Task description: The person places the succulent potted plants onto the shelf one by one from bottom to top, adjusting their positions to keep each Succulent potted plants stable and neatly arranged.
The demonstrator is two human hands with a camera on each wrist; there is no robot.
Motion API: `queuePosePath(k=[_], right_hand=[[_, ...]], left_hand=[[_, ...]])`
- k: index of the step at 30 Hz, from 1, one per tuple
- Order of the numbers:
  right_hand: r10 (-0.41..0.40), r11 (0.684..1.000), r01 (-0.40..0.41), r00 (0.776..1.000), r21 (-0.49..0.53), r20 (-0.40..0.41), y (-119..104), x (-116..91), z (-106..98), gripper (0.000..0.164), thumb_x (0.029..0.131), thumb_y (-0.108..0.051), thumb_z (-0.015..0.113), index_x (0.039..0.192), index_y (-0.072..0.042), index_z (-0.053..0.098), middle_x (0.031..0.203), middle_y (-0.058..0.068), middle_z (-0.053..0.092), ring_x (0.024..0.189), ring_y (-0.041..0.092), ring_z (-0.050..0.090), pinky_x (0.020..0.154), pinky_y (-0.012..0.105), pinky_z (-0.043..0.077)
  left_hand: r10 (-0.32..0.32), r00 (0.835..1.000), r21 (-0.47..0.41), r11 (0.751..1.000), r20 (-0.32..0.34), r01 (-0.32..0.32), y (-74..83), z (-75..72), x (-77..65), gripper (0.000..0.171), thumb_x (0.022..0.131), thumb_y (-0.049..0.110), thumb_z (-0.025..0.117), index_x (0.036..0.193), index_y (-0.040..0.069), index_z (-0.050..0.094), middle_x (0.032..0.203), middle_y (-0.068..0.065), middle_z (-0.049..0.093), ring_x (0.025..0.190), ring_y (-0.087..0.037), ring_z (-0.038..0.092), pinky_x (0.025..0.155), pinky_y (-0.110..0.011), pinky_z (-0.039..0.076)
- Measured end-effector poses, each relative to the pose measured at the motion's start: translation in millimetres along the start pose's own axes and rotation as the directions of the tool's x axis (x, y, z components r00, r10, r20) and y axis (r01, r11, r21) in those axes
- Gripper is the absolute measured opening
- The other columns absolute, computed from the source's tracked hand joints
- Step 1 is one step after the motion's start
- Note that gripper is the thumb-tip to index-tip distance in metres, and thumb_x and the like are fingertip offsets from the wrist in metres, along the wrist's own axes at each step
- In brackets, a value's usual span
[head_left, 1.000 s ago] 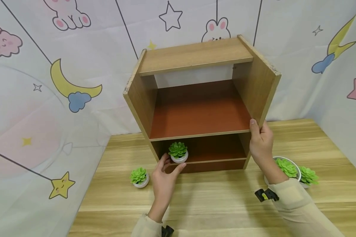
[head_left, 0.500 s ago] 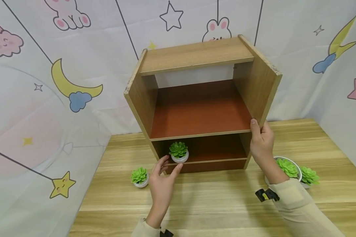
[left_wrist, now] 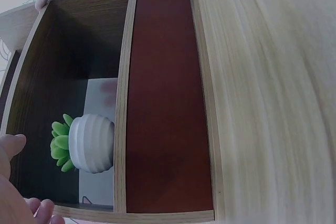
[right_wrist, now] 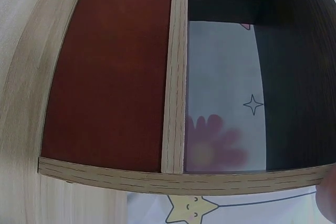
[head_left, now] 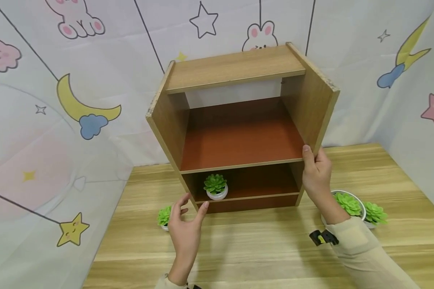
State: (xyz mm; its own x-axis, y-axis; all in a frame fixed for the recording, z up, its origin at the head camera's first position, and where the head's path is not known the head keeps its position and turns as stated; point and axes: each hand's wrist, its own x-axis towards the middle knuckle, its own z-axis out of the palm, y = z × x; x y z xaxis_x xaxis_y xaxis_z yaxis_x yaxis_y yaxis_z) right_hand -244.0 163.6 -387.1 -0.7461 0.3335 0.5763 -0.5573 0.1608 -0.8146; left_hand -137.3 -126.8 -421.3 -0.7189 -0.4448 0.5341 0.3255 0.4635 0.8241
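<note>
A potted succulent [head_left: 215, 186] in a white ribbed pot stands upright at the left end of the lower compartment of a wooden shelf unit [head_left: 244, 132]. In the left wrist view the same plant's pot [left_wrist: 92, 142] rests against the shelf board's edge strip. My left hand [head_left: 184, 233] is in front of the unit's lower left corner, thumb and fingers spread, holding nothing and apart from the pot. On the opposite side, my right hand [head_left: 317, 174] grips the front edge of the right side panel [head_left: 316, 108], thumb in front.
Another succulent [head_left: 164, 216] is on the wooden table [head_left: 260, 249] left of the unit, partly hidden by my left hand. Beside my right forearm sit a white round container [head_left: 361, 206] with a green succulent [head_left: 347, 204] inside and a further succulent [head_left: 375, 213]. A patterned cloth [head_left: 130, 40] hangs behind.
My left hand has let go of the potted succulent and drawn back to the left and toward me. The plant stays on the lower shelf. My right hand keeps its grip.
</note>
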Motion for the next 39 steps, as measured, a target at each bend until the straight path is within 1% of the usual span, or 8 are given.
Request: queuePosePath(k=[1,4,8,11,16,25,34,39], right_hand=[[-0.002,1.000,0.002,1.000,0.004,0.003,-3.8,-0.3,0.5,0.029,0.102,-0.006,0.049,0.118,0.016,0.060,0.099,-0.008,0.065,0.092,0.006,0.054,0.081,0.020,0.042],[-0.009,1.000,0.008,1.000,0.023,0.011,-2.4,-0.1,-0.1,0.029,0.102,-0.007,0.050,0.118,0.014,0.061,0.099,-0.005,0.065,0.092,0.007,0.054,0.081,0.021,0.042],[-0.011,0.999,0.010,1.000,0.034,0.015,3.3,0.4,-1.5,0.029,0.103,-0.009,0.051,0.120,0.011,0.063,0.105,0.000,0.065,0.096,0.009,0.056,0.084,0.022,0.043],[-0.009,0.999,0.009,1.000,0.032,0.017,2.4,0.9,-1.3,0.029,0.103,-0.010,0.051,0.120,0.010,0.062,0.105,0.000,0.065,0.097,0.009,0.056,0.084,0.022,0.043],[0.000,1.000,0.000,1.000,0.027,0.019,0.4,1.3,-1.9,0.030,0.103,-0.012,0.051,0.120,0.010,0.062,0.100,-0.003,0.064,0.094,0.010,0.054,0.082,0.022,0.042],[0.005,1.000,-0.005,1.000,0.018,0.017,1.4,-0.4,-2.1,0.029,0.103,-0.012,0.051,0.119,0.010,0.063,0.102,-0.004,0.065,0.094,0.008,0.056,0.083,0.022,0.043],[-0.008,1.000,0.008,1.000,0.022,0.009,4.3,-0.4,-0.4,0.029,0.102,-0.011,0.051,0.118,0.010,0.063,0.103,-0.003,0.065,0.096,0.010,0.056,0.084,0.022,0.043],[0.000,1.000,0.000,1.000,0.008,-0.012,4.8,-0.1,-1.1,0.029,0.102,-0.010,0.052,0.117,0.011,0.064,0.099,-0.008,0.065,0.092,0.009,0.056,0.081,0.022,0.043]], left_hand=[[0.009,1.000,0.003,1.000,-0.005,-0.009,1.9,-0.3,0.2,0.046,0.074,0.002,0.085,0.114,-0.008,0.064,0.109,-0.023,0.063,0.102,-0.033,0.052,0.082,-0.042,0.040],[0.019,1.000,0.005,1.000,-0.013,-0.019,-15.1,0.0,0.2,0.049,0.075,0.007,0.086,0.117,-0.004,0.064,0.111,-0.019,0.062,0.104,-0.031,0.050,0.083,-0.040,0.038],[-0.004,1.000,0.012,1.000,-0.018,0.004,-29.0,-4.8,1.8,0.051,0.078,0.015,0.086,0.122,0.003,0.063,0.118,-0.009,0.061,0.110,-0.022,0.049,0.088,-0.039,0.038],[-0.036,0.999,0.031,0.999,-0.029,0.037,-28.6,-11.2,4.7,0.055,0.079,0.017,0.085,0.126,0.005,0.060,0.124,-0.007,0.056,0.116,-0.020,0.046,0.095,-0.044,0.036],[-0.104,0.994,0.040,0.994,-0.031,0.105,-33.5,-22.1,10.9,0.068,0.078,0.020,0.087,0.135,0.007,0.053,0.135,-0.009,0.046,0.129,-0.028,0.038,0.105,-0.056,0.028],[-0.181,0.983,0.084,0.980,-0.024,0.182,-46.1,-35.0,15.1,0.088,0.073,0.034,0.089,0.146,0.012,0.044,0.146,-0.008,0.039,0.137,-0.031,0.029,0.110,-0.059,0.019],[-0.290,0.957,0.111,0.951,0.001,0.288,-60.2,-49.1,16.1,0.094,0.074,0.038,0.087,0.150,0.013,0.037,0.150,-0.011,0.032,0.140,-0.034,0.023,0.111,-0.060,0.015],[-0.332,0.943,0.113,0.938,0.010,0.329,-65.6,-54.3,18.0,0.097,0.075,0.041,0.086,0.152,0.013,0.033,0.152,-0.013,0.029,0.141,-0.036,0.020,0.111,-0.061,0.012]])
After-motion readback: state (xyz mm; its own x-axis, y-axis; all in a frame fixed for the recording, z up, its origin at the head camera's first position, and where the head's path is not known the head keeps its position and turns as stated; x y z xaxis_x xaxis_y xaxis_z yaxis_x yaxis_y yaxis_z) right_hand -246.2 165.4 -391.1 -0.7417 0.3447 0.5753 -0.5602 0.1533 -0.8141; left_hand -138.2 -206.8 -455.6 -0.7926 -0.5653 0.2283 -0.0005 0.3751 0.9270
